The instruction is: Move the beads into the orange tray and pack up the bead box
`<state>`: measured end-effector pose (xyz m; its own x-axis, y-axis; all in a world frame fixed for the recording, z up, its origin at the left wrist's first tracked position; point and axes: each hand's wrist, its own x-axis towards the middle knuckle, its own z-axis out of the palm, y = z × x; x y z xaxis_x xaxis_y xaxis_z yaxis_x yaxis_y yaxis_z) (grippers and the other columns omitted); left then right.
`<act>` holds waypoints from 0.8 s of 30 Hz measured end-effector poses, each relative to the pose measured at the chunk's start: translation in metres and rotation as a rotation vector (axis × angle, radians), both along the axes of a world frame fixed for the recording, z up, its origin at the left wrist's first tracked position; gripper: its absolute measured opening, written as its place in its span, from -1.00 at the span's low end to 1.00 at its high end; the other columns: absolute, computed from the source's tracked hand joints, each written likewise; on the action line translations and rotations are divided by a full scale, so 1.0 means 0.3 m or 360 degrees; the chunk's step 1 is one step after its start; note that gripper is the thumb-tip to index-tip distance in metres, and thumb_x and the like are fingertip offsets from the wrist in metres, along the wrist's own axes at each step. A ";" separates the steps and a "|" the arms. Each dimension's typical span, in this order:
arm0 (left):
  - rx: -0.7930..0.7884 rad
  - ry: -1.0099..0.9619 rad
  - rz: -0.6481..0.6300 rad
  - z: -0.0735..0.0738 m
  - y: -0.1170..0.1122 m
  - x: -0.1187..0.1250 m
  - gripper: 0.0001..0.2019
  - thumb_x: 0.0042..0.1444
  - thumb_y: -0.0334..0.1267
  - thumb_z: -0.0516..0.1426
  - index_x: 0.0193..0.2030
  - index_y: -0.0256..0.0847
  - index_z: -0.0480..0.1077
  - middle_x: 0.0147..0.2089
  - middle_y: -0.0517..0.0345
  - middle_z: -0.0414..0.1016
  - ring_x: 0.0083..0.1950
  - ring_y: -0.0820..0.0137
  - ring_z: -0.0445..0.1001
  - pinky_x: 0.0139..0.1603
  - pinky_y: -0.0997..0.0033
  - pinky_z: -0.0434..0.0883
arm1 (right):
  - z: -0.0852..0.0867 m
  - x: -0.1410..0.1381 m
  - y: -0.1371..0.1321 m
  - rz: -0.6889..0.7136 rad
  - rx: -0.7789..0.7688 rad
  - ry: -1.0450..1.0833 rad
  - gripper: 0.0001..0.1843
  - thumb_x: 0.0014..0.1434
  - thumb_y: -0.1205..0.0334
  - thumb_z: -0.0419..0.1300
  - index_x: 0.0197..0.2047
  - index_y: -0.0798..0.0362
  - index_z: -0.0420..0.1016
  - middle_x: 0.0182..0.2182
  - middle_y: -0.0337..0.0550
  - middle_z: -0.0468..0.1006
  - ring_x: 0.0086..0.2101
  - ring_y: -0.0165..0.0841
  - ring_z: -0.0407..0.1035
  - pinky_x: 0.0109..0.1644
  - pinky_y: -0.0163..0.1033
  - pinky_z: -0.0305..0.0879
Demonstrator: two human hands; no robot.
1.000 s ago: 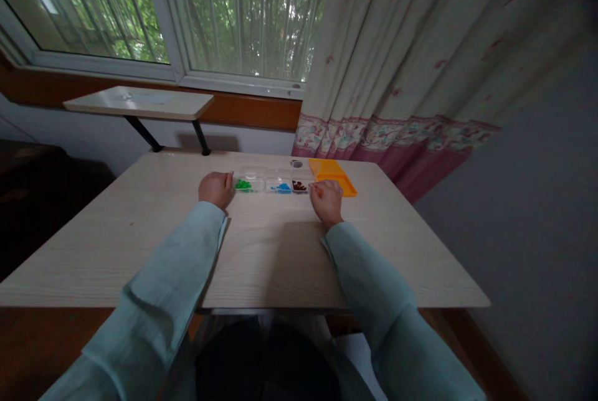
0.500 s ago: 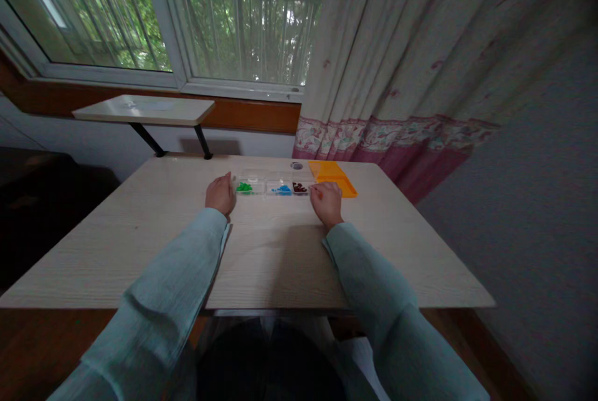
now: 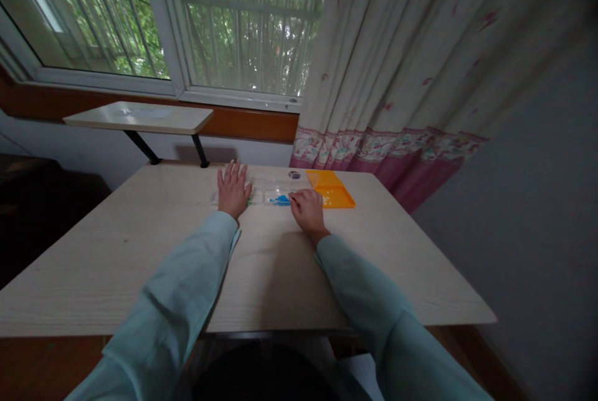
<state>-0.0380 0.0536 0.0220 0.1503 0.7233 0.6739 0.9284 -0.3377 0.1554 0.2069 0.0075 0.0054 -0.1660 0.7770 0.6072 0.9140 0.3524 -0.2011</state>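
My left hand (image 3: 233, 190) lies with spread fingers over the left part of some clear plastic boxes (image 3: 258, 192). Behind it, most of the green pieces are hidden. Small blue pieces (image 3: 279, 200) sit in the compartment to the right. At their right edge is my right hand (image 3: 307, 209), fingers pinched together; whatever they hold is too small to make out. It covers the dark red-brown pieces. Right of this hand an open orange-yellow case (image 3: 348, 201) lies on the table, with small whitish pieces (image 3: 328, 195) in it.
All this stands near the far edge of a pale wooden table (image 3: 177, 264). A small round grey disc (image 3: 294, 175) is set at the back. A raised shelf (image 3: 140, 117) on black legs rises at the back left. A curtain (image 3: 374, 102) hangs behind, beside the window.
My left hand has opened from a closed shape and moved right, over the clear boxes. My right hand has shifted left toward the blue pieces, uncovering more of the orange-yellow case.
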 end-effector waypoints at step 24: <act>-0.0285 0.0191 -0.0113 -0.106 -0.039 0.010 -0.58 0.33 -0.22 -0.15 0.21 -0.29 0.30 0.26 -0.07 0.34 0.30 0.23 0.27 0.36 0.09 0.13 | 0.043 -0.138 0.124 -0.0067 0.0072 -0.0162 -0.32 0.25 0.19 -0.05 0.40 0.15 -0.04 0.36 0.04 0.07 0.36 -0.20 -0.25 0.38 0.15 -0.52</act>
<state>-0.0349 0.0419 -0.0097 0.2763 0.8145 0.5102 0.9187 -0.3798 0.1088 0.1655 0.0445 0.0183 -0.1967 0.7569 0.6233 0.9430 0.3201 -0.0911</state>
